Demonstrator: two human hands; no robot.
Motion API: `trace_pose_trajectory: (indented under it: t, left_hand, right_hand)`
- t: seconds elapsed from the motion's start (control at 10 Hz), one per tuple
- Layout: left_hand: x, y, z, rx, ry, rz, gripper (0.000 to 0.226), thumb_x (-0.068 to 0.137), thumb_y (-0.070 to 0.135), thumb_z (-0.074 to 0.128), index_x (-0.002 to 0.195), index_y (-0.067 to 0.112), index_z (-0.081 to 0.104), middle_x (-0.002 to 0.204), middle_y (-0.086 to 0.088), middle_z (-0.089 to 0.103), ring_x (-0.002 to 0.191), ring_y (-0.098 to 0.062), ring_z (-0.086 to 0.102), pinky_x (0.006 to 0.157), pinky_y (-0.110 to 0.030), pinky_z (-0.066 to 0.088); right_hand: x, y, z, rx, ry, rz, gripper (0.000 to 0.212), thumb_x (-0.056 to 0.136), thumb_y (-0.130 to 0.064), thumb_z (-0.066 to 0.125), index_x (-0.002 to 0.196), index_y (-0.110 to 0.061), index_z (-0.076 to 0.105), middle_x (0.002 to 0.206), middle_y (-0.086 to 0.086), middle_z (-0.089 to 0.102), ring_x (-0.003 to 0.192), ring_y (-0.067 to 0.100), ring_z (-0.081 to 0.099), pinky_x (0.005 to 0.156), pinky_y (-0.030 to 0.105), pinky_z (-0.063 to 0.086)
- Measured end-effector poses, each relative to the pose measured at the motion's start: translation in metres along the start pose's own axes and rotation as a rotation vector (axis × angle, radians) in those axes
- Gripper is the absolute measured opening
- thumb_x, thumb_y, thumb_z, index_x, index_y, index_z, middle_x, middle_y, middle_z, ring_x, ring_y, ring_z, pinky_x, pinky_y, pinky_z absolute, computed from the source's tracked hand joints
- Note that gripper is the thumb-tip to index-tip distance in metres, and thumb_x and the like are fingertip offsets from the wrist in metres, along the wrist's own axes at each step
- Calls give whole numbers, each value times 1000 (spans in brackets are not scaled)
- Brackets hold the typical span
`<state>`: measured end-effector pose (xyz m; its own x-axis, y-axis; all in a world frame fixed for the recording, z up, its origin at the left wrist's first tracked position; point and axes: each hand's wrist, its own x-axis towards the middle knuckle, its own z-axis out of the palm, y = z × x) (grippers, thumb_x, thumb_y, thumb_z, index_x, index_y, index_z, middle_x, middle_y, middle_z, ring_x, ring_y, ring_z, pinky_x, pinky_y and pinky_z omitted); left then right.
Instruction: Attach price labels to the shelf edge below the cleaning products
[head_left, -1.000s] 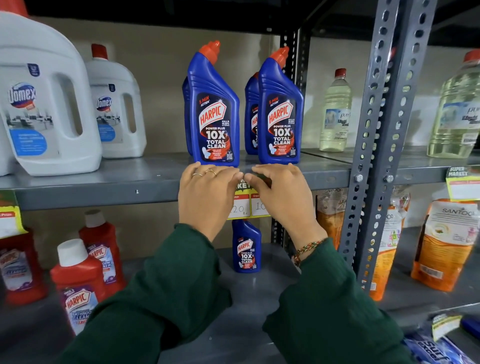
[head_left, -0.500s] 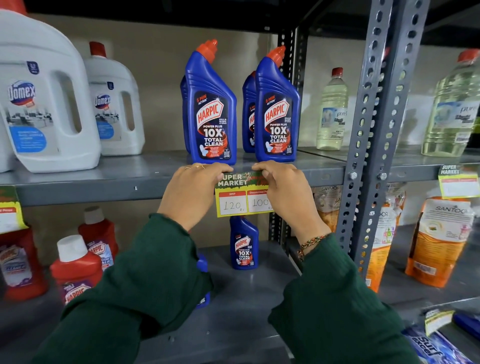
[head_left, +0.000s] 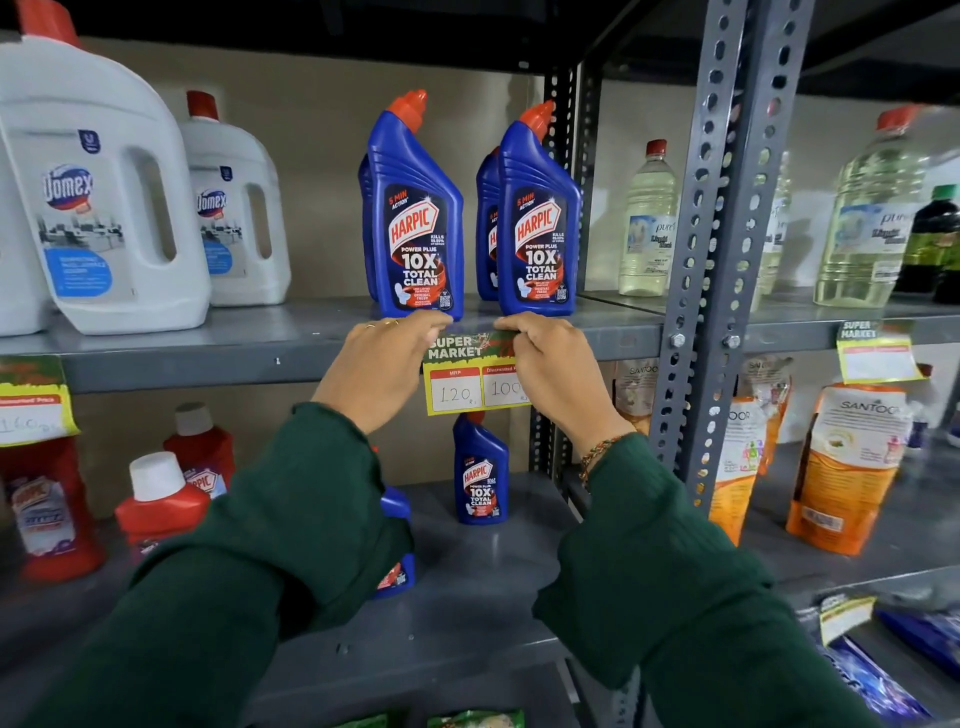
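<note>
Both hands, the left hand (head_left: 382, 366) and the right hand (head_left: 553, 371), pinch the price label's (head_left: 460, 382) top corners against the shelf edge (head_left: 208, 366) below the blue Harpic bottles (head_left: 415, 228), so fixing seems underway; next, probably, press it flat and let go.

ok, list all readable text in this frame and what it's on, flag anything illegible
"SUPER MARKET", "MRP", "120", "100": price label pinched by left hand and right hand.
"HARPIC", "5 MIN ACTION", "POWER PLUS 10X TOTAL CLEAN": blue bottle.
"Domex": white jug.
"SUPER MARKET": right-bay label; its prices are blurred.
"SANTOOR": orange pouch.
Small print and clear-bottle labels: unreadable.
</note>
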<state>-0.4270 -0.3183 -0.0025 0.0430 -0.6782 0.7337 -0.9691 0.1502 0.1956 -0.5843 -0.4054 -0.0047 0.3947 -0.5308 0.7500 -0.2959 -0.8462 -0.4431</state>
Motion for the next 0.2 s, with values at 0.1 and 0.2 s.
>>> trace_pose_trajectory:
  t: [0.1, 0.2]
  left_hand:
    - [-2, 4, 1, 29, 21, 3, 35, 98, 30, 40, 126, 9, 48, 114, -15, 63, 105, -28, 54, 85, -47, 49]
    - [-5, 5, 4, 205, 200, -16, 48, 96, 44, 32, 122, 9, 50, 116, -16, 64, 112, -31, 52, 94, -50, 39]
  right_hand:
    - [-1, -2, -1, -9, -11, -18, 28, 93, -13, 37, 107, -4, 59, 110, 17, 65, 103, 29, 56, 93, 41, 44]
    - [-24, -1, 7, -198, -85, -48, 56, 93, -49, 19, 133, -14, 36, 148, 8, 35, 140, 22, 21, 116, 41, 15]
